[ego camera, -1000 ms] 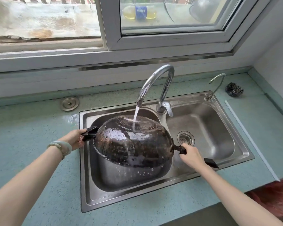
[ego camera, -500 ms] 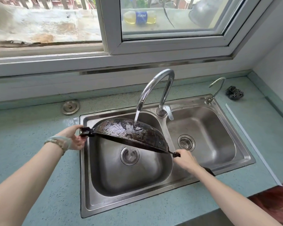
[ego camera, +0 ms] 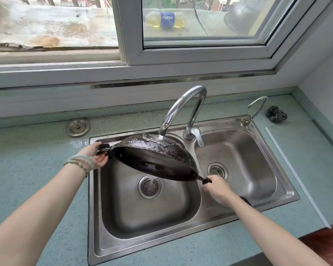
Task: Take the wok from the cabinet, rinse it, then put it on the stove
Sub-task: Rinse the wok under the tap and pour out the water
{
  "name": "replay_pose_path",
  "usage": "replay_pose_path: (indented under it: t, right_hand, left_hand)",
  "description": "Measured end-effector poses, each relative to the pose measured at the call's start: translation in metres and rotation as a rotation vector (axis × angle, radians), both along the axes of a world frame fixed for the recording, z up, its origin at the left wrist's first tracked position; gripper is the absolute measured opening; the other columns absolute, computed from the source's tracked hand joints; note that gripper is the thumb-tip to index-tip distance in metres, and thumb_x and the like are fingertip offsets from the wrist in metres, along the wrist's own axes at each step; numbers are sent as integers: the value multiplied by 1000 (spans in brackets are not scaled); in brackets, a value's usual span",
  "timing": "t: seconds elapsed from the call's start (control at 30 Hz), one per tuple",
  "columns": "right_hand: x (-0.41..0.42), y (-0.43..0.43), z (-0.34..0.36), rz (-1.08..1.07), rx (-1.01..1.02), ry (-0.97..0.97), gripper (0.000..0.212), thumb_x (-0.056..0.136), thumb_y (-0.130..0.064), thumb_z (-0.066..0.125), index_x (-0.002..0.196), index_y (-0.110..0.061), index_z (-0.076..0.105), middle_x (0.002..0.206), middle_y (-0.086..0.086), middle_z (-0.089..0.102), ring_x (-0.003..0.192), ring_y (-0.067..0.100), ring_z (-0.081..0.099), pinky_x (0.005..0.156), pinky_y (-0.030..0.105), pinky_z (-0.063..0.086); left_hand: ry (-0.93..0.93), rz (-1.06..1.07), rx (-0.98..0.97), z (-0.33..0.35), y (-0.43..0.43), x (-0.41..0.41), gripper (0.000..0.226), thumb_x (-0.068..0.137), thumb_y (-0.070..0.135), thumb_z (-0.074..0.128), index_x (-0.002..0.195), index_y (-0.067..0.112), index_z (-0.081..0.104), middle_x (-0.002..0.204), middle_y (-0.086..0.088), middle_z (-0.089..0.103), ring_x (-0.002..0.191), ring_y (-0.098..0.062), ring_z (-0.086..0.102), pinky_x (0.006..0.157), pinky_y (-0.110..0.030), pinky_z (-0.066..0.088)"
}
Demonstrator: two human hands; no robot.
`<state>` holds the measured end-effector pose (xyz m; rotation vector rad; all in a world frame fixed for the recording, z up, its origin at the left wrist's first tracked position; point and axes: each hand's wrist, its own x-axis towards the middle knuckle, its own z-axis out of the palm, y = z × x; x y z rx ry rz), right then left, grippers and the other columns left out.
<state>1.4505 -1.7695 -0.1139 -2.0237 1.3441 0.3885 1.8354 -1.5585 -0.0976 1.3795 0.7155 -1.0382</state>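
A black wok (ego camera: pixel 152 150) hangs upside down and tilted over the left basin of the steel double sink (ego camera: pixel 273 206). Water from the curved faucet (ego camera: pixel 183 104) falls on its wet outer bottom. I see a strip of its dark inside along the near rim. My left hand (ego camera: pixel 96 156), with bracelets at the wrist, grips the short helper handle at the wok's left. My right hand (ego camera: pixel 217 189) holds the long black handle at the lower right, whose end pokes out behind my wrist.
A teal countertop (ego camera: pixel 27 169) surrounds the sink. A round metal drain cover (ego camera: pixel 78 127) lies at the back left. A small second tap (ego camera: pixel 256 110) and a steel scouring ball (ego camera: pixel 276 116) sit at the back right. A window runs above the sink.
The wok has rotated from showing its whole bottom toward me to near edge-on, with its inside now partly visible. Both hands keep their grips; the left basin's drain is uncovered.
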Motion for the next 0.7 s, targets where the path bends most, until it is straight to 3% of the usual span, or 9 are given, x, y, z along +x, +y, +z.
replay_pose_path:
  t: [0.1,0.3,0.5,0.6,0.7]
  right_hand:
    - [-2,-2,-7,-14,9,-13,8,64,-22,56,60,-29,57,59,-1,58,62,25,56,50,26,34]
    - [-10,-3,-19,-44,19,20,15,65,-15,60,55,-16,49,60,2,58,71,31,62,51,28,33]
    - [-9,-5,-15,-22,-11,20,11,67,-18,57,59,-19,50,64,2,61,71,30,61,52,28,35]
    - [-2,-4,-9,23,-58,20,5,69,-23,52,64,-21,53,66,0,62,71,31,60,56,29,39]
    - [13,-5,-2,66,-112,26,10,66,-23,47,68,-24,57,69,-2,63,71,30,60,55,29,39]
  left_hand:
    - [-13,-22,-3,4,-10,3,19,89,30,60,79,17,52,82,-4,54,75,-10,54,92,-28,46]
    - [-24,-44,-19,13,-24,1,15,88,29,61,85,17,53,87,-5,58,76,-14,59,74,-31,48]
    - [-16,-33,-20,11,-19,-1,17,88,27,60,81,14,53,85,-8,56,77,-15,58,76,-30,48]
    - [21,25,-47,12,-8,1,21,89,26,60,80,9,50,84,-9,55,76,-16,57,79,-30,54]
    - [20,94,-76,18,4,4,22,90,22,60,79,8,47,85,-10,52,81,-18,57,53,-28,58]
